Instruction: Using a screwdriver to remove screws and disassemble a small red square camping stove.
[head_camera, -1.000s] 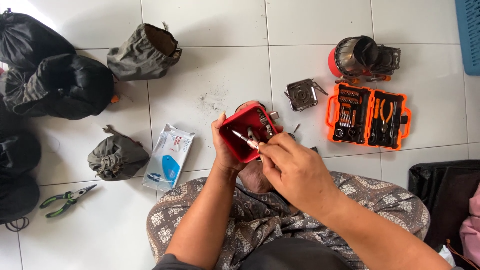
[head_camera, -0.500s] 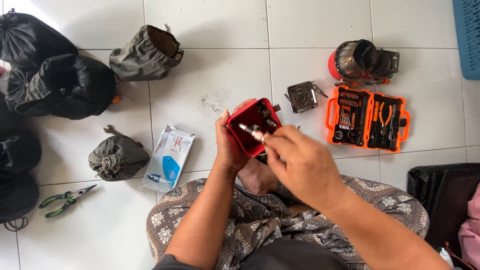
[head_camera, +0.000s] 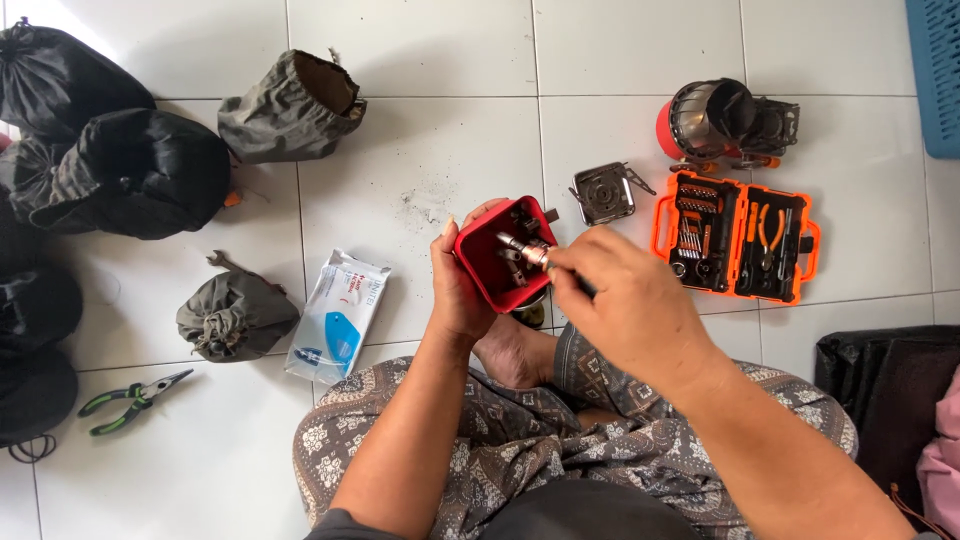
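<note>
Overhead view, seated on the white tiled floor (head_camera: 420, 150). You are holding the red square housing (head_camera: 492, 262) in your left hand (head_camera: 460, 290), fingers curling round its left edge and thumb lying against its near side, so that its open face is tilting up toward you, above your bare foot (head_camera: 512, 352). Your right hand (head_camera: 630, 310) is closing round a thin metal-tipped tool (head_camera: 528, 250); its silver tip is sitting against the small metal parts inside the housing, and its dark handle is showing just past your fingers (head_camera: 575, 262). Whether the tip is engaging a screw cannot be told.

Just beyond the housing, a small square metal grille piece (head_camera: 603, 192) is lying flat on the floor. To its right an orange tool case (head_camera: 735, 238) is lying open, bits in one half and pliers in the other. Behind the case a black and red lantern-like body (head_camera: 715, 120) is lying on its side. To the left of your knee a white and blue plastic packet (head_camera: 338, 315) is resting near a tied grey cloth pouch (head_camera: 235, 315); green-handled pliers (head_camera: 130, 400) are lying further left. An open grey pouch (head_camera: 295, 105) and black bags (head_camera: 110, 170) are sitting at the upper left.
</note>
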